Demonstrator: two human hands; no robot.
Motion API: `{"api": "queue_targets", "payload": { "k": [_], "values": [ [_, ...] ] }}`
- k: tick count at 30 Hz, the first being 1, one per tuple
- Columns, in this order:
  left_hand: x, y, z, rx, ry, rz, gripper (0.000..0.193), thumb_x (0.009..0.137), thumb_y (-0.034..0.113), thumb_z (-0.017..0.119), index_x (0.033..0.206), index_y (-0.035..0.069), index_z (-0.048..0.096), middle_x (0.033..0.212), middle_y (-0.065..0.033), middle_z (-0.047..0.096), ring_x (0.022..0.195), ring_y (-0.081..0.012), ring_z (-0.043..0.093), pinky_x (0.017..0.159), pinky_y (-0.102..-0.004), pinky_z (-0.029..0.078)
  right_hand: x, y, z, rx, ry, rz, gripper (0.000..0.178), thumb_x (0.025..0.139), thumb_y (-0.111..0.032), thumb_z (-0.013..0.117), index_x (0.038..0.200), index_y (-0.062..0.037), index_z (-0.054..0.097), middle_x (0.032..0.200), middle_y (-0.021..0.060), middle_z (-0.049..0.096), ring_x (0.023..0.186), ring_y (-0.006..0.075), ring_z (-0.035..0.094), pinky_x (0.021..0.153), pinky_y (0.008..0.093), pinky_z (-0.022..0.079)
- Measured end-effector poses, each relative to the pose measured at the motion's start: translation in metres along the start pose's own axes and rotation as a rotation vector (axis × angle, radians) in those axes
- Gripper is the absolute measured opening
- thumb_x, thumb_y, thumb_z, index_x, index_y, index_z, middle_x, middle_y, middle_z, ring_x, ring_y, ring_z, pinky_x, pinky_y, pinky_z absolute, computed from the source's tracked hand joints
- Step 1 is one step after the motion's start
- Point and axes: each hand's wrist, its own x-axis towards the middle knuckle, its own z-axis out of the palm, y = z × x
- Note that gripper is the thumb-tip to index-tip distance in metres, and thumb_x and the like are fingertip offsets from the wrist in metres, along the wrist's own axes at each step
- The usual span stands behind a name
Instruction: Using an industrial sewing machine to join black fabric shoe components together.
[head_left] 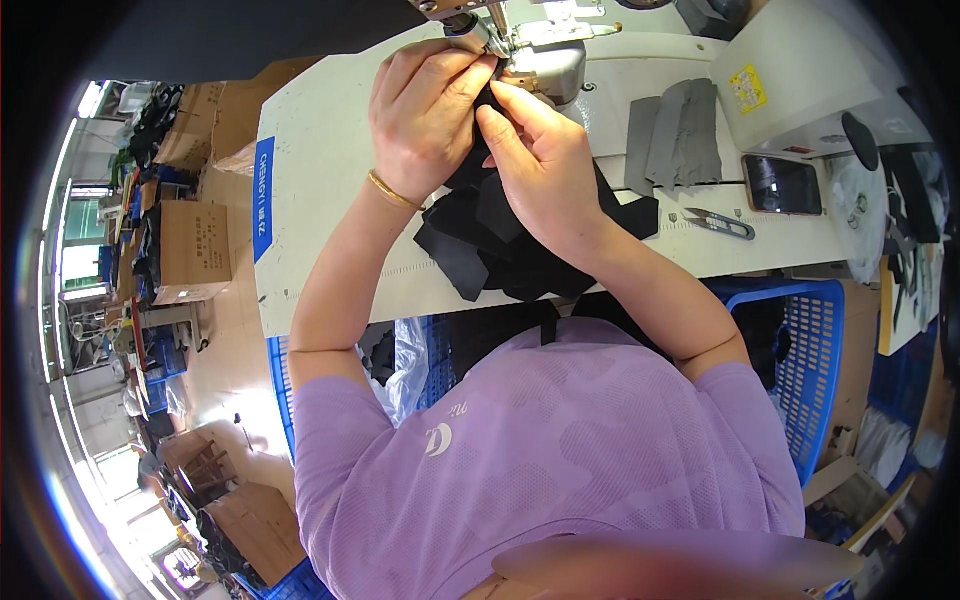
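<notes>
At the needle area of a sewing machine (548, 72), my two hands work close together on black fabric (490, 225). My left hand (425, 115) has its fingers pressed together on the cloth, right beside the presser foot. Thumb and forefinger of my right hand (540, 160) pinch the fabric edge just in front of the machine. Below my hands, the rest of the black pieces lies bunched on the white table (330, 190) and reaches its near edge. My fingers hide the exact spot where the cloth meets the foot.
Right of the machine lie grey fabric strips (675, 135), thread snips (715, 223) and a phone (783, 185). A white machine housing (810, 80) stands behind them. Blue baskets (815, 370) sit under the table's near edge. Cardboard boxes (195, 250) stand on the floor at left.
</notes>
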Motion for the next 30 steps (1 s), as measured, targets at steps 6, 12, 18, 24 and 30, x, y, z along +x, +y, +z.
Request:
{"api": "queue_targets", "payload": {
  "k": [6,12,18,24,30],
  "values": [
    [-0.002,-0.001,0.002,-0.005,0.015,-0.038,0.023,0.069,0.002,0.067,0.092,0.002,0.071,0.095,-0.0056,0.068,0.090,-0.0243,0.062,0.077,-0.0336,0.048,0.000,0.000,-0.002,-0.004,-0.012,0.027,0.018,0.090,-0.010,0.060,0.098,0.0055,0.064,0.067,0.0202,0.061,0.056,0.0306,0.061,0.053,0.0362,0.045],
    [-0.021,0.005,0.001,-0.267,0.110,-0.838,0.015,0.088,0.014,0.068,0.097,0.002,0.066,0.089,-0.0062,0.066,0.084,-0.0216,0.061,0.076,-0.0302,0.047,0.000,-0.013,-0.020,-0.141,-0.073,0.053,0.019,0.090,-0.014,0.063,0.094,0.0043,0.065,0.064,0.0149,0.061,0.054,0.0187,0.062,0.053,0.0310,0.046],
    [-0.008,-0.013,-0.008,-1.368,-0.109,-1.432,0.026,0.093,0.026,0.066,0.094,0.000,0.066,0.086,-0.0018,0.066,0.078,-0.0073,0.059,0.068,-0.0209,0.046,0.004,-0.015,-0.029,-0.084,-0.132,0.184,0.021,0.092,-0.017,0.063,0.087,0.0026,0.067,0.065,0.0050,0.066,0.060,0.0087,0.065,0.055,0.0238,0.049],
    [0.005,-0.007,-0.017,-1.203,-0.348,-1.640,0.026,0.092,0.025,0.066,0.095,-0.001,0.069,0.081,-0.0042,0.067,0.065,-0.0087,0.061,0.055,-0.0210,0.046,0.002,-0.017,-0.023,-0.046,-0.148,0.186,0.019,0.093,-0.015,0.062,0.087,0.0024,0.067,0.065,0.0052,0.067,0.061,0.0093,0.066,0.055,0.0233,0.050],
    [-0.017,0.023,-0.063,-0.522,-0.193,-1.337,0.023,0.089,0.018,0.071,0.085,-0.004,0.070,0.070,-0.0039,0.065,0.065,-0.0050,0.054,0.057,-0.0226,0.044,-0.022,-0.007,-0.009,-0.157,-0.289,-0.006,0.016,0.089,-0.015,0.066,0.083,-0.0007,0.066,0.066,0.0060,0.067,0.055,0.0129,0.062,0.050,0.0269,0.046]
  ]
}}
